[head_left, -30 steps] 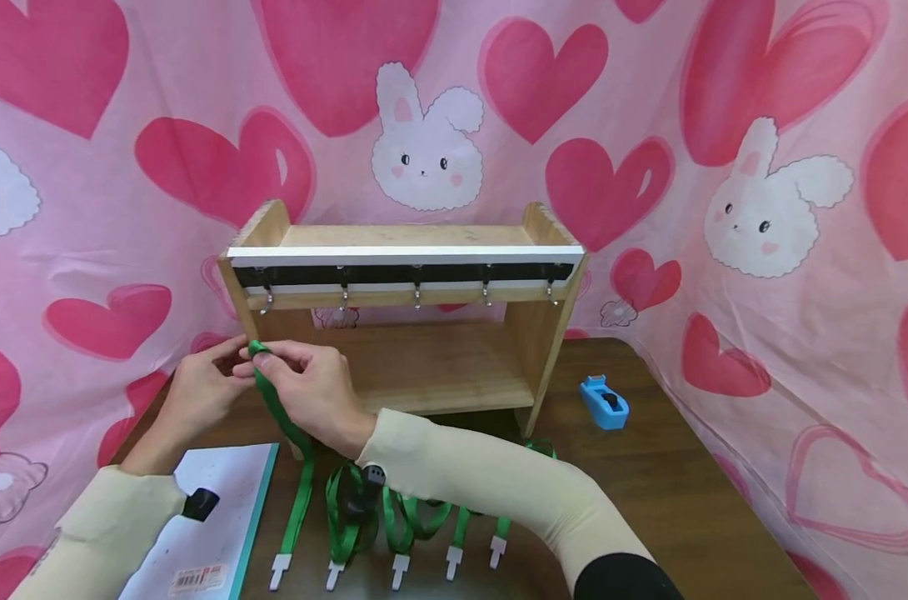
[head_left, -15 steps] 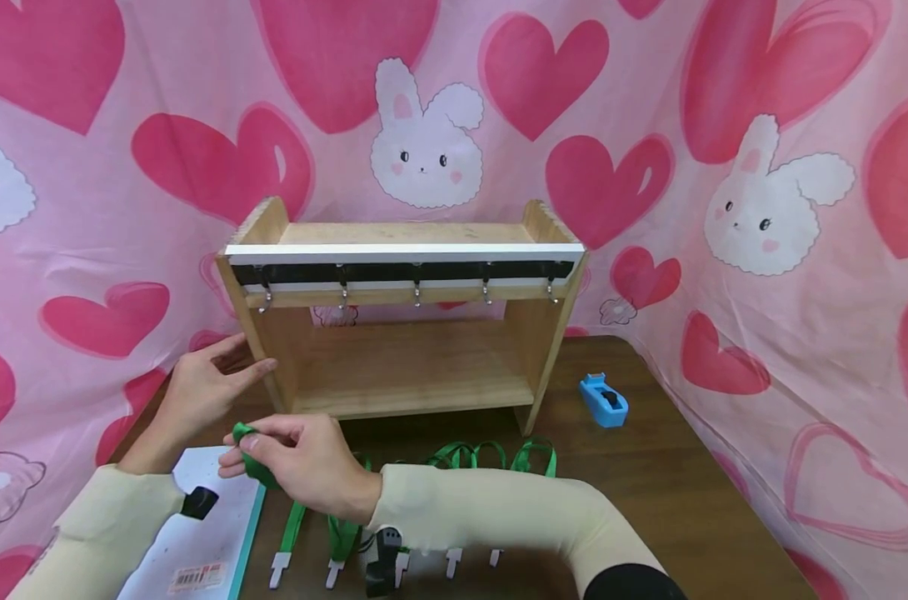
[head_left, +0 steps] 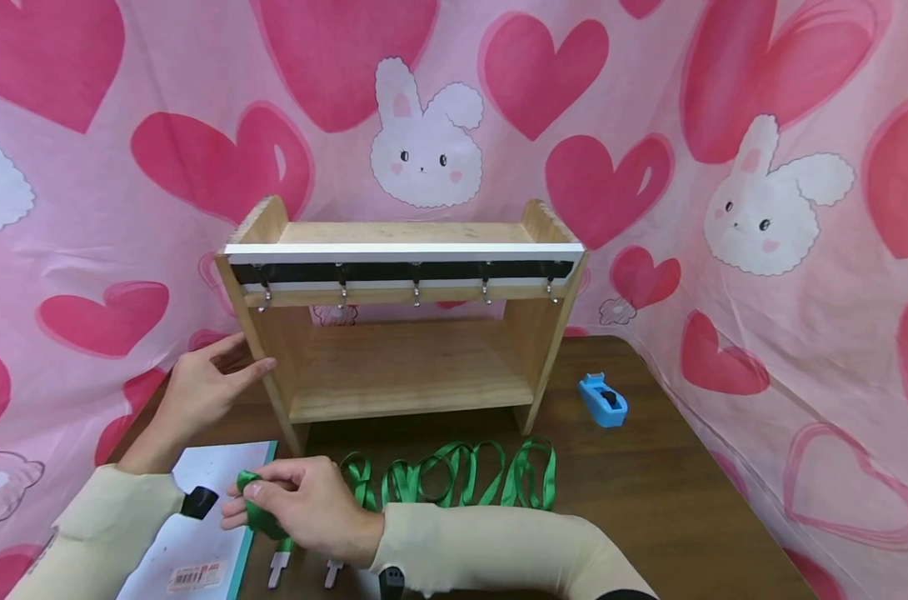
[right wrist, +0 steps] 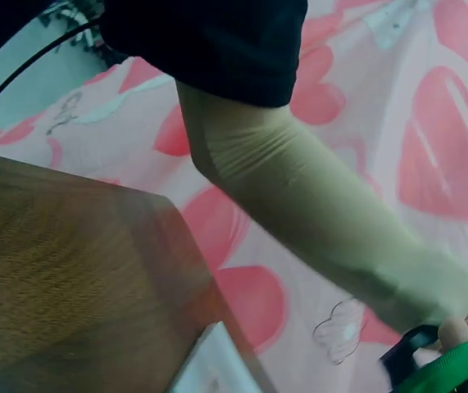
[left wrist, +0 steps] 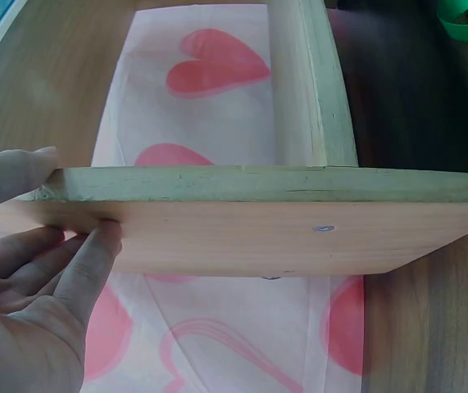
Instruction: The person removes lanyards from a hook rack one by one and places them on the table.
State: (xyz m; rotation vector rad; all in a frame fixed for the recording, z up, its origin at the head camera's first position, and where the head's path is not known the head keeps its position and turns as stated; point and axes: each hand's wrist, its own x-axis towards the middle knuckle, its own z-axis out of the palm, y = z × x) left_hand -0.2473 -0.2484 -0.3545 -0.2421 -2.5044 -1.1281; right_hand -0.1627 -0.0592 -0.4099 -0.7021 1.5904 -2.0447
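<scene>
A small wooden shelf (head_left: 401, 325) with a row of metal hooks (head_left: 416, 296) under its top stands on the brown table. My left hand (head_left: 210, 375) rests with straight fingers against the shelf's left side panel (left wrist: 258, 221). My right hand (head_left: 296, 500) pinches the bunched loop of a green lanyard (head_left: 255, 508) low over the table's front left, beside the white sheet. Several more green lanyards (head_left: 454, 475) lie in loops in front of the shelf, their white end clips (head_left: 277, 571) at the near edge.
A white sheet with a teal edge (head_left: 199, 533) and a barcode label lies at the front left. A blue tape dispenser (head_left: 602, 402) sits to the right of the shelf. Pink heart-and-bunny cloth (head_left: 761, 208) hangs behind and on both sides.
My right hand has come down from beside the shelf's left hook to the table front, carrying the green lanyard loop. My left hand let go of the loop and rests on the shelf's side.
</scene>
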